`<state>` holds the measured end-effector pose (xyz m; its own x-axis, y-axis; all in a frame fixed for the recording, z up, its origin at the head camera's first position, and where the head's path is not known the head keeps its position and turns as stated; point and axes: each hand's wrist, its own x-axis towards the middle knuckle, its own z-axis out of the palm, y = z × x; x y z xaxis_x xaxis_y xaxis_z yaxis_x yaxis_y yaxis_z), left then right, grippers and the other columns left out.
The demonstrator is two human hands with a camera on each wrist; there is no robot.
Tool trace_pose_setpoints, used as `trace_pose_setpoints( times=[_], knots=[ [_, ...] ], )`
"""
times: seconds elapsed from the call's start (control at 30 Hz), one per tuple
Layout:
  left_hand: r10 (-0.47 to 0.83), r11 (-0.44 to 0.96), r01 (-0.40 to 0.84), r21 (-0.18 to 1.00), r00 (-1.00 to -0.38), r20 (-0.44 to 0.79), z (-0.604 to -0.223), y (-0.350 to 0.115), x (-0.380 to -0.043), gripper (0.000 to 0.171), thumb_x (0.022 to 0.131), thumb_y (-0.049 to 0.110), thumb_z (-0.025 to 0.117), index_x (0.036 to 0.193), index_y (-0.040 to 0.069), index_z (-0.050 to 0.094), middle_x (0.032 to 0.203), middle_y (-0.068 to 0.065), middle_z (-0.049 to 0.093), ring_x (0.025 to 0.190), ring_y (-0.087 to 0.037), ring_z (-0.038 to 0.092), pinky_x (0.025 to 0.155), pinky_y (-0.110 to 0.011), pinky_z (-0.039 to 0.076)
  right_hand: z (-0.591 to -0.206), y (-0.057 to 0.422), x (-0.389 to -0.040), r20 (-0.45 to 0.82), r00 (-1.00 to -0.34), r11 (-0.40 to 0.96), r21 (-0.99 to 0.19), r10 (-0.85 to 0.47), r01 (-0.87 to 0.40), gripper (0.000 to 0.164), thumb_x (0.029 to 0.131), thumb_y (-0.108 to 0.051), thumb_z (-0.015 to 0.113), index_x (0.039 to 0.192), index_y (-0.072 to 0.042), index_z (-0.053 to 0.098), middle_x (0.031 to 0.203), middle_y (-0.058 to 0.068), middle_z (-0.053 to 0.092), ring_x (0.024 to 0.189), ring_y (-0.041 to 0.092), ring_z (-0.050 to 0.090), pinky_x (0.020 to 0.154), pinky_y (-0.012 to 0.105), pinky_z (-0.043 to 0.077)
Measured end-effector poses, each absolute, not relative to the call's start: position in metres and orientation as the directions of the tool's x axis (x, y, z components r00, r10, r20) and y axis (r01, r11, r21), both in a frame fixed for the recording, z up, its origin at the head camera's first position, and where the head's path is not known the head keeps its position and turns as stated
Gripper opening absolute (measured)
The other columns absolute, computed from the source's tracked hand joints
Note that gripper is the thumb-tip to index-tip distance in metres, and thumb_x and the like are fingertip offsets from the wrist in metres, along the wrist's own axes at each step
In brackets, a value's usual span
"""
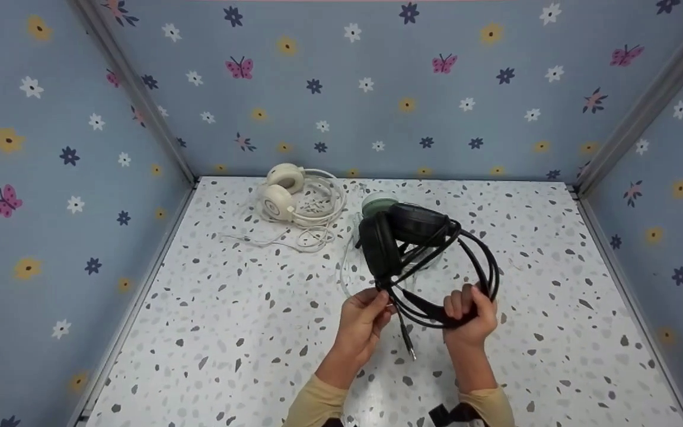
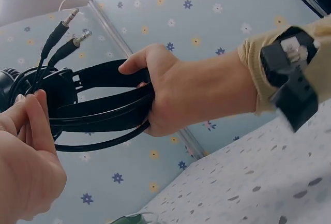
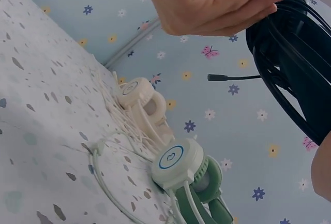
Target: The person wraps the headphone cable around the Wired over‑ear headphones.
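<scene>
Black headphones [image 1: 378, 244] are held up over the speckled table, their two ear cups pointing away from the person. My right hand [image 1: 471, 314] grips the headband, along which loops of black cable [image 1: 490, 261] run. Beside one ear cup, my left hand [image 1: 360, 323] pinches the cable between thumb and fingers. Two cable ends with metal plugs [image 2: 66, 40] stick out past those fingertips in the left wrist view. A thin microphone boom [image 3: 232, 77] extends from the headphones in the right wrist view.
White headphones [image 1: 279, 203] with a coiled white cable [image 1: 315, 237] lie at the back left of the table [image 1: 229, 332]. Pale green headphones [image 3: 181, 164] lie beside them, mostly behind the black pair in the head view. Flower-patterned walls [image 1: 377, 89] enclose the back and sides.
</scene>
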<state>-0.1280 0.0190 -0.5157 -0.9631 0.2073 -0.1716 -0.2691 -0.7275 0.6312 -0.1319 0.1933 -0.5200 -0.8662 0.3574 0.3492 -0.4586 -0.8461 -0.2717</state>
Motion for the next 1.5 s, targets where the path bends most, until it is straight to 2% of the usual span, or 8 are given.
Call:
trace_pose_setpoints(
  times=[0.2,0.4,0.63,0.8,1.03,1.2,1.3,1.5],
  knots=[
    [0.045,-0.518,-0.010,0.856,-0.999,0.016,-0.520,0.017,-0.129,0.012,0.085,0.000,0.074,0.079,0.003,0.064,0.071,-0.007,0.064,0.056,-0.012,0.062,0.053,-0.021,0.050,-0.525,0.186,-0.122,0.325,-0.882,-0.877,-0.228,0.340,-0.422,0.035,0.092,0.002,0.050,0.067,-0.007,0.028,0.054,0.003,0.013,0.041,0.013,0.015,0.042,0.025,0.017],
    [-0.074,-0.294,0.203,0.934,-0.979,0.189,-0.524,0.019,-0.133,0.023,0.083,0.003,0.076,0.077,-0.004,0.055,0.070,-0.007,0.059,0.053,-0.015,0.057,0.051,-0.025,0.049,-0.526,0.177,-0.116,0.323,-0.901,-0.898,-0.234,0.291,-0.374,0.038,0.091,0.001,0.051,0.067,-0.008,0.024,0.053,0.003,0.013,0.040,0.014,0.015,0.041,0.024,0.018],
    [-0.035,0.089,0.151,0.985,-0.987,0.154,-0.527,0.018,-0.137,0.035,0.093,0.036,0.067,0.101,0.007,0.049,0.079,0.000,0.053,0.058,-0.011,0.050,0.055,-0.028,0.045,-0.528,0.175,-0.116,0.395,-0.874,-0.880,-0.255,0.283,-0.401,0.040,0.094,0.000,0.048,0.064,-0.007,0.022,0.051,0.004,0.015,0.039,0.014,0.016,0.039,0.024,0.018],
    [-0.021,0.160,0.125,0.979,-0.991,0.130,-0.528,0.015,-0.140,0.031,0.096,0.034,0.061,0.111,0.007,0.056,0.083,0.000,0.062,0.059,-0.014,0.055,0.055,-0.029,0.046,-0.532,0.168,-0.112,0.436,-0.855,-0.871,-0.259,0.279,-0.417,0.038,0.095,0.003,0.043,0.064,-0.007,0.024,0.051,0.004,0.016,0.038,0.015,0.017,0.039,0.026,0.018],
    [-0.127,0.369,0.167,0.914,-0.965,0.228,-0.531,0.010,-0.146,0.014,0.092,0.018,0.058,0.080,0.010,0.053,0.056,0.008,0.037,0.046,-0.010,0.038,0.045,-0.029,0.034,-0.543,0.153,-0.100,0.328,-0.856,-0.652,-0.555,0.400,-0.517,0.033,0.093,0.010,0.042,0.063,-0.002,0.035,0.053,0.008,0.035,0.046,0.021,0.042,0.050,0.029,0.042],
    [-0.134,0.533,0.187,0.825,-0.944,0.301,-0.531,-0.002,-0.147,0.013,0.086,0.016,0.061,0.076,0.010,0.055,0.056,0.006,0.038,0.050,-0.016,0.038,0.045,-0.033,0.033,-0.554,0.153,-0.086,0.154,-0.875,-0.362,-0.867,0.458,-0.342,0.015,0.092,0.005,0.056,0.078,0.001,0.054,0.071,0.004,0.057,0.067,0.015,0.058,0.068,0.025,0.049],
    [-0.112,0.548,0.192,0.814,-0.948,0.299,-0.533,-0.007,-0.147,0.012,0.085,0.015,0.061,0.077,0.009,0.055,0.057,0.005,0.040,0.051,-0.017,0.040,0.046,-0.033,0.035,-0.561,0.157,-0.080,0.133,-0.897,-0.235,-0.939,0.421,-0.249,0.006,0.093,0.003,0.058,0.091,0.006,0.053,0.082,0.005,0.056,0.074,0.015,0.054,0.071,0.025,0.046],
    [-0.114,0.541,0.199,0.817,-0.945,0.305,-0.538,-0.015,-0.149,0.010,0.085,0.012,0.060,0.077,0.010,0.054,0.057,0.006,0.037,0.051,-0.016,0.040,0.046,-0.032,0.033,-0.568,0.169,-0.078,0.144,-0.949,-0.168,-0.966,0.281,-0.196,0.025,0.100,-0.006,0.048,0.113,0.015,0.043,0.100,0.019,0.053,0.086,0.022,0.055,0.076,0.028,0.046]
  ],
)
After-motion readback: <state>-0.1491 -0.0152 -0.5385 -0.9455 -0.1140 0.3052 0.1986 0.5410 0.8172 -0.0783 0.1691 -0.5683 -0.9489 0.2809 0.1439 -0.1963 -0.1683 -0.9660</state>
